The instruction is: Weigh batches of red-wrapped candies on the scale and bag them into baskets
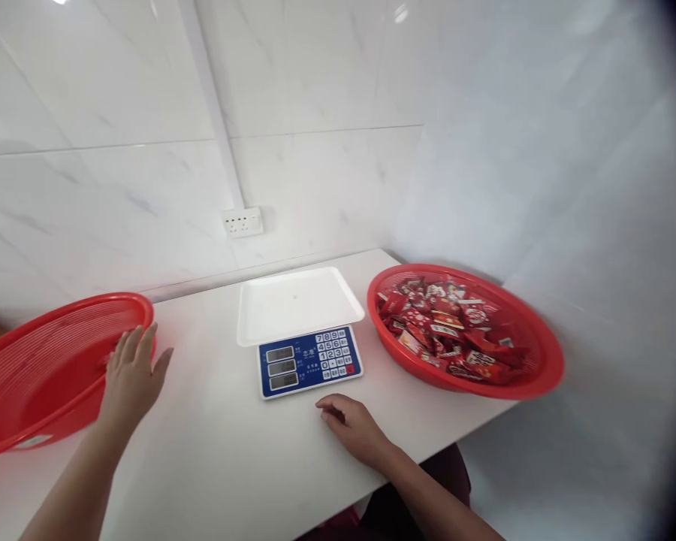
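My left hand (132,374) reaches over the near-right rim of the left red plastic basket (50,424), its fingers stretched out and the thumb apart. A small patch of red with pale marks shows behind the fingertips; I cannot make out what it is. In front of the digital scale (309,362), my right hand (354,428) hovers at or rests on the table, fingers loosely curled, with nothing visible in it. The scale has a blue keypad panel and a bare white weighing tray (298,300).
On the right stands another red basket (532,368) holding many red wrapped snack packets (451,330). Both baskets and the scale stand on a white table (203,451). A marbled wall with a power socket (242,222) rises behind, and a pale wall closes off the right.
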Motion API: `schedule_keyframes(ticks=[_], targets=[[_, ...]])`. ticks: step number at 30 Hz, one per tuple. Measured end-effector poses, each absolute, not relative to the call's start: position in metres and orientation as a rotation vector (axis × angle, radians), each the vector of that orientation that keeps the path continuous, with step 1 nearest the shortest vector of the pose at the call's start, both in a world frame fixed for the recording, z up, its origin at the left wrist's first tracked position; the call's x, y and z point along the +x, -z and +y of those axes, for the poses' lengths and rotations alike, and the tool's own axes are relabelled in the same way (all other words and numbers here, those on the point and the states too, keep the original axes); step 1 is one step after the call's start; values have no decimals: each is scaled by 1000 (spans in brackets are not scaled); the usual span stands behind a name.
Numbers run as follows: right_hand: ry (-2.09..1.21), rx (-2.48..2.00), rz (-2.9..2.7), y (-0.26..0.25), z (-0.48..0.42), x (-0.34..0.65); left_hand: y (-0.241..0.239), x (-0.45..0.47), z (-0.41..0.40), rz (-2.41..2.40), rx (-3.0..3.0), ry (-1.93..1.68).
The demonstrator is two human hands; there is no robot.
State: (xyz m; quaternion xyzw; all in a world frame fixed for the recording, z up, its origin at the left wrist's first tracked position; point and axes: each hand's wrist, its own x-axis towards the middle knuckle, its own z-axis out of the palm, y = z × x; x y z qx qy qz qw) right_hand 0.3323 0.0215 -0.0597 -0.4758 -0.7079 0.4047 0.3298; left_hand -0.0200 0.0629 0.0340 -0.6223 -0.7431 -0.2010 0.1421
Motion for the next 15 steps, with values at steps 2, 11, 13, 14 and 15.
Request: schedule_keyframes(ticks=[2, 11, 13, 14, 15], targets=[[-1031, -1229, -1897, 40, 23, 345, -25, 17, 62, -2082, -1942, 849], [-368, -1727, -1850, -57, 77, 467, 23, 180, 27, -2014, -2916, 1621], [-271, -1905, -2004, -52, 94, 494, 35, 198, 20, -1971, -3127, 1710], [-253, -2002, -2069, -47, 101, 505, 41, 204, 17, -1955, -3197, 1725], [-274, -2084, -2119, -41, 108, 515, 47, 207, 15, -1937, -3245, 1715]])
